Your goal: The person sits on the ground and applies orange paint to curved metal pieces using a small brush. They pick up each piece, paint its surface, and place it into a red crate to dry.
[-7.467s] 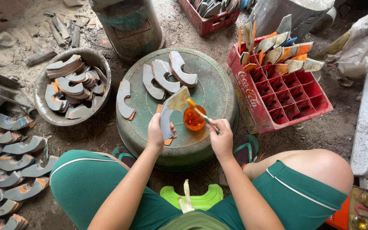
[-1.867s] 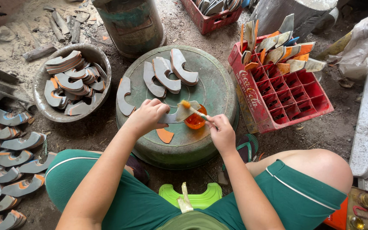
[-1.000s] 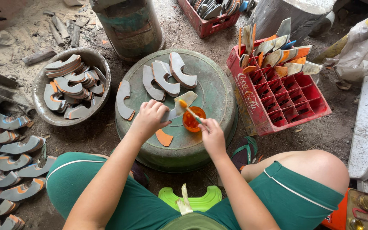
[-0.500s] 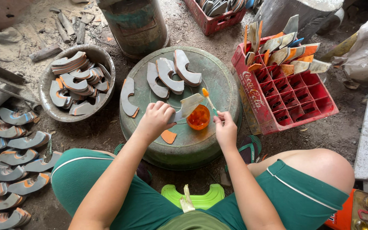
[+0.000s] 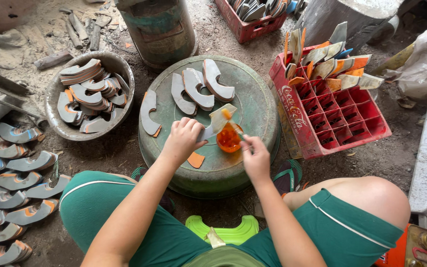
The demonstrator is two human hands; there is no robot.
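- Our left hand (image 5: 183, 139) closes on a grey curved sole piece (image 5: 217, 120); our right hand (image 5: 254, 154) pinches a thin brush (image 5: 232, 123), at 12 o'clock of the small cup of orange glue (image 5: 229, 139).
- We judge a nudge could tip that cup across the round green drum top (image 5: 255, 101).
- At 9 o'clock, the metal basin (image 5: 55, 94) holds stacked soles; at 3 o'clock, the red plastic crate (image 5: 342, 116) holds upright ones.

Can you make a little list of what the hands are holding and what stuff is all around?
left hand: holds a grey curved piece over the orange cup
right hand: holds a small brush, orange tip on the piece
work surface: upturned green basin, more curved pieces lying on it
left side: bowl full of curved pieces, rows on the ground
right side: red crate, coated pieces standing in its far end
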